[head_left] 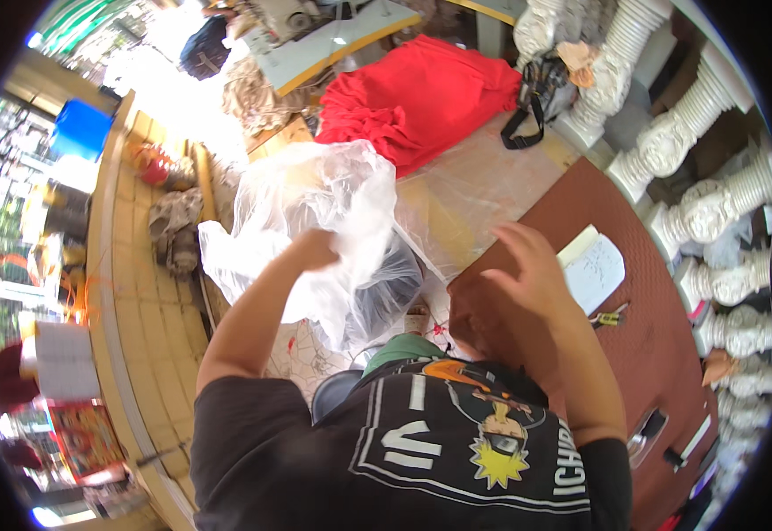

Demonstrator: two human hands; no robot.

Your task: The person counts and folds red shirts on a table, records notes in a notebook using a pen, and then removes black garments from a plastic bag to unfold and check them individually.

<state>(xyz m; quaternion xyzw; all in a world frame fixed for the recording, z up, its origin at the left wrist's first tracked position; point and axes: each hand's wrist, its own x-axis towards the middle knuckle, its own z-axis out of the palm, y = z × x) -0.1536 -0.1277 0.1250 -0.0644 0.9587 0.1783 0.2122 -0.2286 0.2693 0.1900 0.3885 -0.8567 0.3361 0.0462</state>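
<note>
A large see-through plastic bag (pixel 302 199) stands crumpled in front of me, with something dark (pixel 390 279) showing through its lower right side. My left hand (pixel 317 250) is closed on the bag's near side; its fingertips are blurred and partly lost in the plastic. To the right, my right hand (pixel 527 265) is raised with thumb and fingers apart, holding nothing. It hovers near the edge of a brown-covered table (pixel 651 345), beside a pad of paper (pixel 594 270). Behind the bag, a heap of red cloth (pixel 421 97) lies on the table.
A small yellow-and-black tool (pixel 610 317) and a phone (pixel 647 436) lie on the brown cover. White ornate columns (pixel 669 142) line the right side. A black strap (pixel 527 124) sits by the red cloth. At the back is a sewing machine table (pixel 337 44); a low tiled wall (pixel 142 310) runs along the left.
</note>
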